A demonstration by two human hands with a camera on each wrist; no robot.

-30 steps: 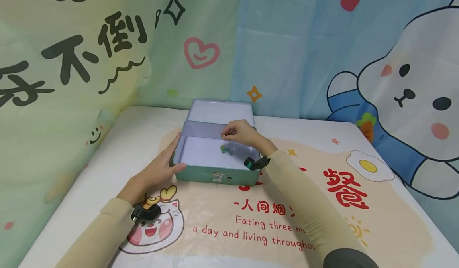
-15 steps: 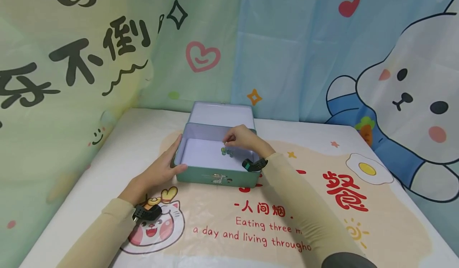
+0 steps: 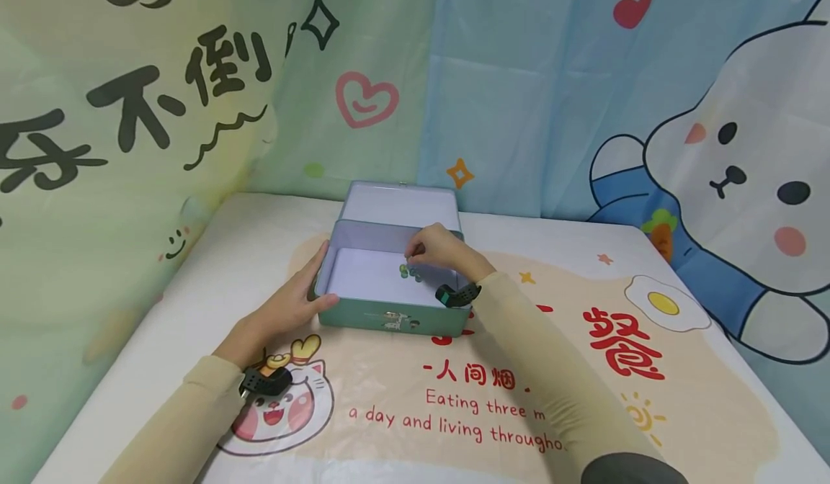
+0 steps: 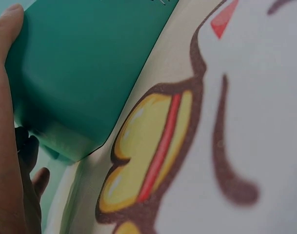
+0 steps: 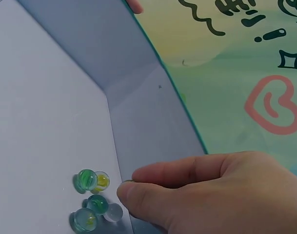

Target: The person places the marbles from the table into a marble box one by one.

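Note:
An open green tin box (image 3: 394, 318) with a pale inside stands on the table. My left hand (image 3: 295, 297) rests against its left front corner, long fingers along the side and thumb at the front rim. In the left wrist view the thumb (image 4: 9, 24) touches the green wall. Several glass marbles (image 5: 87, 180), green, yellow and clear, lie clustered on the box floor. Above and beside them, my right hand (image 5: 207, 192) pinches a marble between thumb and forefinger; only a thin greenish edge shows, the rest hidden by the fingertips.
The box's lid (image 3: 400, 203) leans back behind it, near the patterned curtain (image 3: 493, 109). A printed white and beige cloth (image 3: 389, 397) covers the table. Dark bands circle both wrists over the cream sleeves (image 3: 551, 369).
My right hand has come slightly down and toward me, closer to the marbles, its fingertips still pinched. The left hand keeps its place at the box corner.

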